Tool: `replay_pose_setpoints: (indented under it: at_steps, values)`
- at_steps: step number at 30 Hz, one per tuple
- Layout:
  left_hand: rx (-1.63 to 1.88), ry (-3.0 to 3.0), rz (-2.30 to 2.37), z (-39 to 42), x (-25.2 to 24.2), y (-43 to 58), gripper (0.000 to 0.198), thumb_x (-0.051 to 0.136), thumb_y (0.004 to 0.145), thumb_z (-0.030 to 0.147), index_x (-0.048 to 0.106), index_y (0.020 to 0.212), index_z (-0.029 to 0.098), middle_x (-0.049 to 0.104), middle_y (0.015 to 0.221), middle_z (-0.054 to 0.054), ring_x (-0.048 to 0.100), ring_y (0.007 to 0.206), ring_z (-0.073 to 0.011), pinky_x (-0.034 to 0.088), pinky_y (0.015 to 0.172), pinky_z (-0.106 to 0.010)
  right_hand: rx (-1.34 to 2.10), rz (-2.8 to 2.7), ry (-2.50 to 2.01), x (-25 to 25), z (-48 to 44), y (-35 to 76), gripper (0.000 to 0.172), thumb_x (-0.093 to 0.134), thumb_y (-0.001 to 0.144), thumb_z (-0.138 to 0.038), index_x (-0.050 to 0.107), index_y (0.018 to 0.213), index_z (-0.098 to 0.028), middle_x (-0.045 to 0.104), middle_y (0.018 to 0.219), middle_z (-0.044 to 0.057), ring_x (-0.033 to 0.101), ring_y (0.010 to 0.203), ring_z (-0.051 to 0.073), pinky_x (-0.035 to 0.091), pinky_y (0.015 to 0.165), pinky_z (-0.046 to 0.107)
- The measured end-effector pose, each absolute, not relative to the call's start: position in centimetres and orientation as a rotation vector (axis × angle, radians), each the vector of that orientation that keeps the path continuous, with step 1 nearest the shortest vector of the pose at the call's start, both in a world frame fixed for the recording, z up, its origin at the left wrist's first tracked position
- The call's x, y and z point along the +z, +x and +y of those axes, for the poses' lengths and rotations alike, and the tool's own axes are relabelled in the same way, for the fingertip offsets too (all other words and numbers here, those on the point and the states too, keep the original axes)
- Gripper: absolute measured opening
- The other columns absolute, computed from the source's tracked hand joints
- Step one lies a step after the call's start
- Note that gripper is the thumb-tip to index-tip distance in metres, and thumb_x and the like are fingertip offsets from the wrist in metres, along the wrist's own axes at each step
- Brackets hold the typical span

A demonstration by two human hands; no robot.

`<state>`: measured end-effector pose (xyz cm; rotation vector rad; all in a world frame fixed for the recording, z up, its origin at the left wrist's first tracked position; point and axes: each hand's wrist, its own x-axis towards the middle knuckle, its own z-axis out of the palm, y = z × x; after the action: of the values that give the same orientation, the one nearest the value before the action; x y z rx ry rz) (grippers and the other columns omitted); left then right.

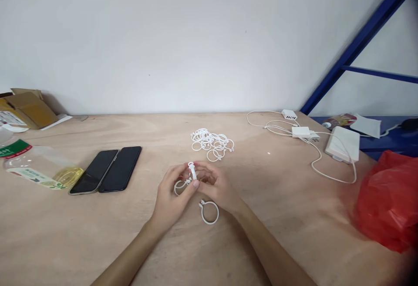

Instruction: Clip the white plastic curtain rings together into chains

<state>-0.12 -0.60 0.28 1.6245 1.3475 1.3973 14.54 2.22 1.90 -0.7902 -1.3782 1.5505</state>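
Observation:
Between the fingertips of both hands is a white plastic curtain ring [193,173], held up nearly edge-on with its small eyelet on top. My left hand [171,196] is closed on it from the left, thumb against its near side. From the right, my right hand [219,186] pinches the same ring, its fingers partly hidden behind it. Another white ring [178,188] lies on the table beside my left fingers, partly covered by them. One loose ring [210,213] rests just below my hands. Farther back is a pile of similar rings [212,141].
Left on the wooden table [137,242] are two dark phones [120,169], a tipped bottle with yellow liquid [42,166] and a cardboard box [31,108]. Toward the right lie white cables with a charger [301,132], a white box [342,143] and a red plastic bag [390,201].

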Motion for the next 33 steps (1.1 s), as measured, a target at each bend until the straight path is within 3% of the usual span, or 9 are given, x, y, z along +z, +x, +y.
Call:
replay_pose_setpoints:
  at_steps: [6, 12, 16, 20, 23, 33]
  values:
    - [1.353, 1.338, 1.192, -0.5, 1.4, 0.2, 0.042, 0.068, 0.076, 0.036, 0.06, 0.112, 0.016, 0.067, 0.107, -0.012, 0.064, 0.099, -0.0241, 0.052, 0.089, -0.04, 1.407, -1.487, -0.853, 1.2, 2.4, 14.6, 0.041, 0.073, 0.071, -0.031, 0.065, 0.111, -0.027, 0.066, 0.099, 0.004, 0.058, 0.079, 0.015, 0.043, 0.064, 0.027]
    - [1.357, 1.193, 1.157, -0.5, 2.0, 0.3, 0.043, 0.075, 0.067, 0.035, 0.063, 0.102, 0.013, 0.072, 0.093, -0.012, 0.068, 0.084, -0.0229, 0.056, 0.076, -0.035, 1.396, -1.499, -0.864, 1.2, 2.5, 15.0, 0.04, 0.076, 0.066, -0.027, 0.07, 0.106, -0.029, 0.064, 0.103, 0.004, 0.055, 0.086, 0.017, 0.044, 0.067, 0.028]
    - [1.411, 1.35, 1.286, -0.6, 1.3, 0.2, 0.035, 0.07, 0.073, 0.035, 0.066, 0.101, 0.015, 0.072, 0.092, -0.009, 0.068, 0.082, -0.0209, 0.056, 0.074, -0.033, 1.578, -1.287, -0.79, 1.9, 2.6, 15.6, 0.042, 0.078, 0.06, -0.022, 0.071, 0.101, -0.029, 0.065, 0.094, 0.001, 0.055, 0.083, 0.016, 0.045, 0.072, 0.029]
    - [1.488, 1.776, 1.46, -0.9, 0.9, 0.0, 0.027, 0.071, 0.072, 0.03, 0.069, 0.095, 0.018, 0.071, 0.091, -0.007, 0.066, 0.08, -0.0191, 0.055, 0.074, -0.031, 1.619, -1.133, -0.817, 2.1, 2.7, 15.5, 0.025, 0.071, 0.071, -0.031, 0.073, 0.095, -0.026, 0.066, 0.09, 0.002, 0.055, 0.079, 0.014, 0.044, 0.073, 0.029]
    - [1.55, 1.987, 1.45, -1.0, 1.0, 0.1, 0.025, 0.071, 0.072, 0.028, 0.07, 0.094, 0.017, 0.07, 0.084, -0.006, 0.064, 0.07, -0.0167, 0.054, 0.064, -0.028, 1.654, -1.166, -0.816, 1.7, 2.6, 15.0, 0.018, 0.066, 0.076, -0.036, 0.074, 0.087, -0.024, 0.065, 0.08, 0.001, 0.053, 0.071, 0.013, 0.041, 0.069, 0.027]
    - [1.553, 2.094, 1.44, -1.1, 1.1, 0.4, 0.015, 0.068, 0.074, 0.027, 0.069, 0.084, 0.016, 0.063, 0.067, -0.001, 0.056, 0.056, -0.0115, 0.049, 0.053, -0.024, 1.818, -1.072, -0.706, 1.1, 2.4, 13.9, 0.023, 0.065, 0.077, -0.042, 0.064, 0.072, -0.019, 0.055, 0.063, -0.001, 0.049, 0.061, 0.012, 0.041, 0.061, 0.026]
